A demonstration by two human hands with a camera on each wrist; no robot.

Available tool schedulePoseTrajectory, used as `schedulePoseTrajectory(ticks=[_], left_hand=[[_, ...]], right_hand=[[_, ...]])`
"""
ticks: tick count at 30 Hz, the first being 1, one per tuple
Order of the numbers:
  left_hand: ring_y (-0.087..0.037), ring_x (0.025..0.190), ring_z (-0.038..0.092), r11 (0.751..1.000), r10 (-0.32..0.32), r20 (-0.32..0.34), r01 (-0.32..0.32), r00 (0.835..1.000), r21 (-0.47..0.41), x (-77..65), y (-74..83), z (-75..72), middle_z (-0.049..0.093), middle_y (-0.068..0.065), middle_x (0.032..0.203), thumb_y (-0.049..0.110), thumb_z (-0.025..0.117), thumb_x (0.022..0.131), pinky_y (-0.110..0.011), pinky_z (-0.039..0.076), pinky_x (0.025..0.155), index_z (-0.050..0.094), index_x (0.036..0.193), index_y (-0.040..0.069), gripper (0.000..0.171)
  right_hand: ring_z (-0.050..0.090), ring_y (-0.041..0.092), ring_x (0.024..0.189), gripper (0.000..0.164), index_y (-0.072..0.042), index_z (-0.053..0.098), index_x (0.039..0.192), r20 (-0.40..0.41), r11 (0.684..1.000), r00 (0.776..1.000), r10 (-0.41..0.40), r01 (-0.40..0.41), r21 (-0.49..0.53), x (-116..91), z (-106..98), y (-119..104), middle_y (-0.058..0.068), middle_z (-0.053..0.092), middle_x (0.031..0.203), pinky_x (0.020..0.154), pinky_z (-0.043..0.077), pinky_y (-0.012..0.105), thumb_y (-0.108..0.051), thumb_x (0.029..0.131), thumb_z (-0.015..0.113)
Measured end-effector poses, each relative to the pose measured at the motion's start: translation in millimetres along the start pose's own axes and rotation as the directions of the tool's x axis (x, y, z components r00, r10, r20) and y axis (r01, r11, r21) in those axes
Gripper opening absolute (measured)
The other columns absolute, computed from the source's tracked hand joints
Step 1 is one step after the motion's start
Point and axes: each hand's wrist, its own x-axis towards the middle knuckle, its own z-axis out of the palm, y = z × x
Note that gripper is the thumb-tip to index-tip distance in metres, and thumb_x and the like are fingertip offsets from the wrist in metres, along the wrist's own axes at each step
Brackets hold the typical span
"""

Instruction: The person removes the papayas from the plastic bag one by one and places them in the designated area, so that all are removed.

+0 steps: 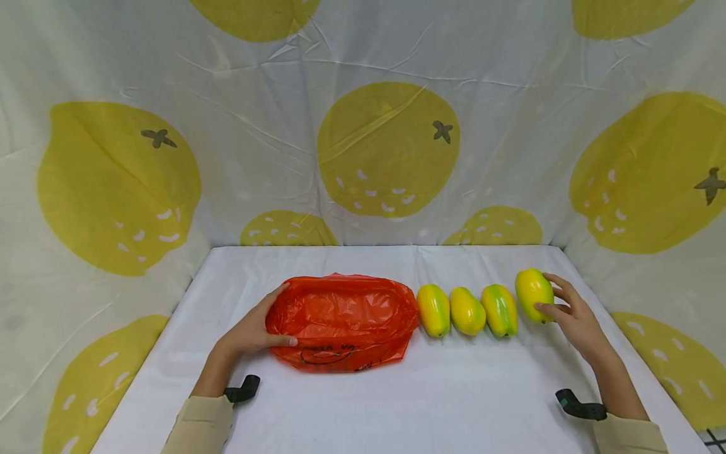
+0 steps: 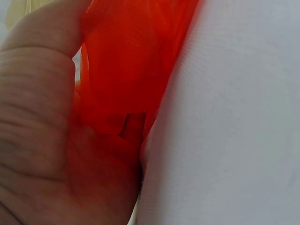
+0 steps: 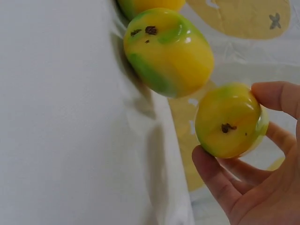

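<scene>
A red plastic bag [image 1: 340,315] lies on the white table with its mouth spread open and dark writing on its front. My left hand [image 1: 249,331] holds the bag's left end, thumb at the front rim and fingers at the back. In the left wrist view, thin red plastic [image 2: 129,61] covers part of the fingers. At the right end of a row, my right hand [image 1: 573,315] grips a glossy yellow-green fruit [image 1: 534,294], perhaps a papaya or mango, between thumb and fingers. This fruit [image 3: 229,124] appears raised off the table in the right wrist view.
Three similar fruits stand in a row right of the bag: a left one [image 1: 433,310], a middle one [image 1: 467,311] and a right one [image 1: 500,310]. The leftmost is close against the bag. A lemon-print curtain [image 1: 391,50] encloses the white table [image 1: 397,410] behind and at both sides.
</scene>
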Motion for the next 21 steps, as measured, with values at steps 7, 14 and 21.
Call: schedulePoseTrajectory(ticks=[7,14,21], left_hand=[[-0.039,0.148,0.035,1.000,-0.003,-0.007,0.003,1.000,0.000,0.0,0.7,0.3,0.032,-0.010,0.166,0.050,0.093,0.070,-0.065,0.041,0.114,0.018,0.166,0.026,0.124],[-0.039,0.149,0.035,1.000,-0.009,-0.005,0.010,1.000,0.008,0.6,1.3,0.9,0.032,-0.010,0.166,0.051,0.092,0.070,-0.065,0.040,0.114,0.017,0.166,0.027,0.124],[-0.039,0.148,0.035,1.000,-0.011,-0.008,0.011,1.000,-0.006,-0.8,1.0,-0.1,0.032,-0.011,0.165,0.048,0.093,0.070,-0.064,0.041,0.114,0.018,0.165,0.026,0.124]], right_hand=[[0.049,0.055,0.128,0.074,-0.023,0.017,0.166,0.008,0.999,1.000,0.025,-0.025,-0.027,1,2,9,0.038,0.023,0.160,0.084,0.053,0.030,-0.040,0.106,0.056],[0.045,0.058,0.130,0.079,-0.025,0.012,0.166,0.038,0.997,0.997,0.070,-0.069,-0.043,1,6,17,0.039,0.022,0.160,0.099,0.047,0.068,-0.045,0.105,0.056],[0.044,0.057,0.130,0.080,-0.027,0.009,0.167,0.059,0.993,0.994,0.089,-0.084,-0.078,2,8,20,0.038,0.022,0.160,0.099,0.045,0.072,-0.047,0.104,0.055]])
